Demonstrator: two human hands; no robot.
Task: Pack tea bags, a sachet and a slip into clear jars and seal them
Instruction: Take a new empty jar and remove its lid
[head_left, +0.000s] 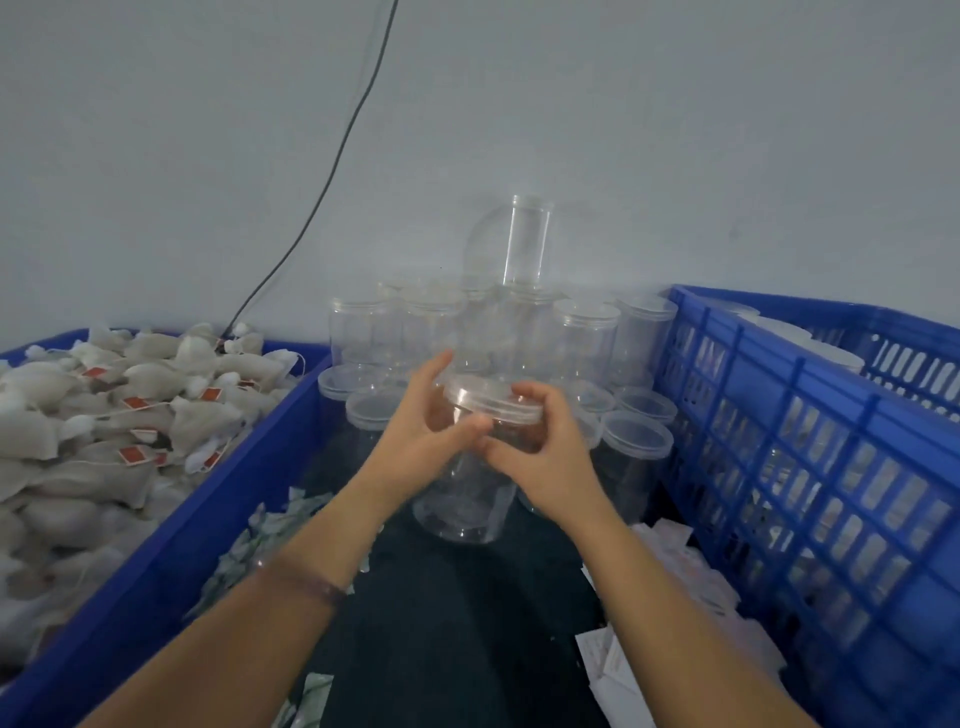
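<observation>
I hold a clear plastic jar above the dark floor in the middle of the view. Its clear lid sits on top. My left hand wraps the jar's upper body from the left, fingers partly straight. My right hand curls round the lid's rim from the right. The jar looks empty. Tea bags with red tags fill the blue crate on the left. Sachets lie beside that crate, and white slips lie on the right.
Several empty clear jars are stacked against the wall behind my hands, one jar on top. A tall blue slatted crate with jars inside stands at the right. A black cable hangs down the wall.
</observation>
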